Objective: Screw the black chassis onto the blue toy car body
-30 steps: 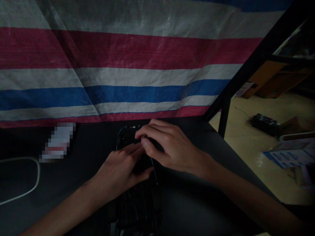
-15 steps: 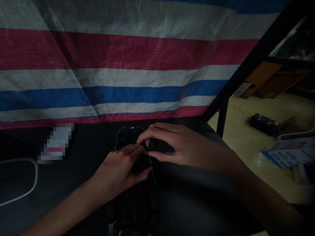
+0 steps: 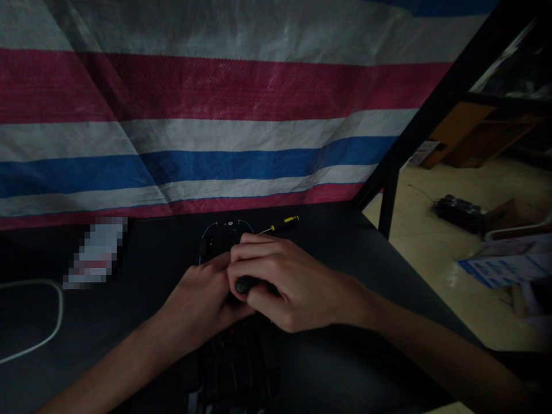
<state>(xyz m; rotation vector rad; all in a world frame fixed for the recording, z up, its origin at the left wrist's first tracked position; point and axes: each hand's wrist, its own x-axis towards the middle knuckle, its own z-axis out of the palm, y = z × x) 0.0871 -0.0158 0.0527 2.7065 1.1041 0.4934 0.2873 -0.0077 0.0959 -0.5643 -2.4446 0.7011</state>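
A dark device point(image 3: 224, 233) with thin blue edge lines lies on the black table, partly covered by my hands. My left hand point(image 3: 202, 296) rests over its middle, thumb and fingers closing round a part I cannot make out. Pressed against it, my right hand point(image 3: 276, 279) has its fingers curled round a small black rounded piece point(image 3: 244, 284). Just beyond my right hand lies a screwdriver point(image 3: 291, 219) with a yellow and black handle. More black parts point(image 3: 233, 368) of unclear shape are below my hands.
A blurred-out pale object point(image 3: 99, 247) and a white cable point(image 3: 60, 316) are on the left of the table point(image 3: 345, 241). Behind stands a striped sheet point(image 3: 215, 167). A black frame post point(image 3: 389, 201) is at the right, with boxes point(image 3: 504, 264) on the floor beyond.
My right hand has moved down and a little left, its fingers now curled more tightly over the black piece. The yellow screwdriver has come into view behind it. My left hand has barely moved.
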